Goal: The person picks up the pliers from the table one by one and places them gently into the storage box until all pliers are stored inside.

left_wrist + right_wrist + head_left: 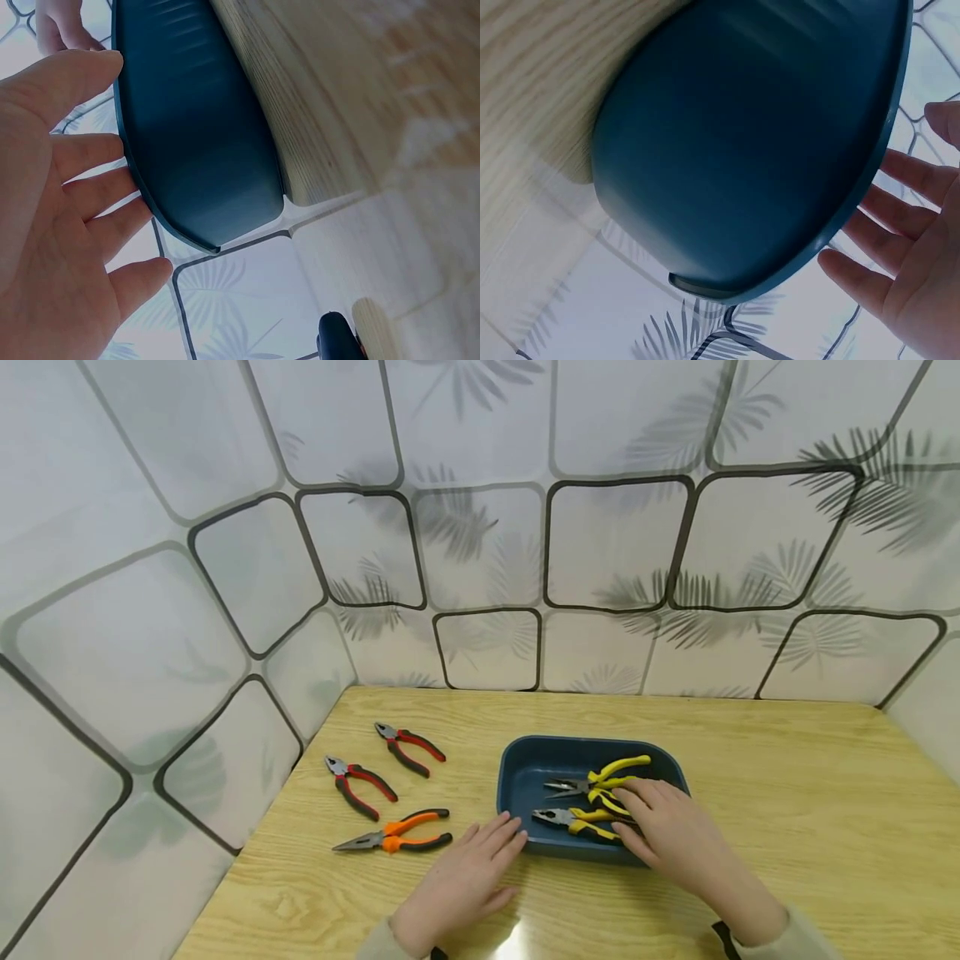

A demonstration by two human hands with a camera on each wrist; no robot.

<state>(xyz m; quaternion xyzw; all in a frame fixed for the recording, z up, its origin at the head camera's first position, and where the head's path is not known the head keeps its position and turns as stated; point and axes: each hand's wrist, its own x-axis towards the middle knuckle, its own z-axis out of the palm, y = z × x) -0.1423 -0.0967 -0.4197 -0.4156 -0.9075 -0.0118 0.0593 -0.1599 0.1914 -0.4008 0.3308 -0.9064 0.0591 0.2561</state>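
A dark blue plastic bin (585, 857) sits on the table. Inside it lie long-nose pliers (570, 787) and combination pliers (553, 817), both with yellow-and-black handles. My right hand (678, 831) reaches over the bin's right side, its fingertips at the yellow handles and covering part of them. In the right wrist view its fingers (900, 214) are extended and spread beside the bin's rim. My left hand (472, 872) is at the bin's front left corner, fingertips right at the rim. Its fingers (112, 187) are straight in the left wrist view.
Left of the bin lie two red-and-black combination pliers (365, 787), (411, 752) and orange-and-black long-nose pliers (390, 841). The wooden table (787, 777) meets a patterned wall covering (487, 647) at its back and left edges.
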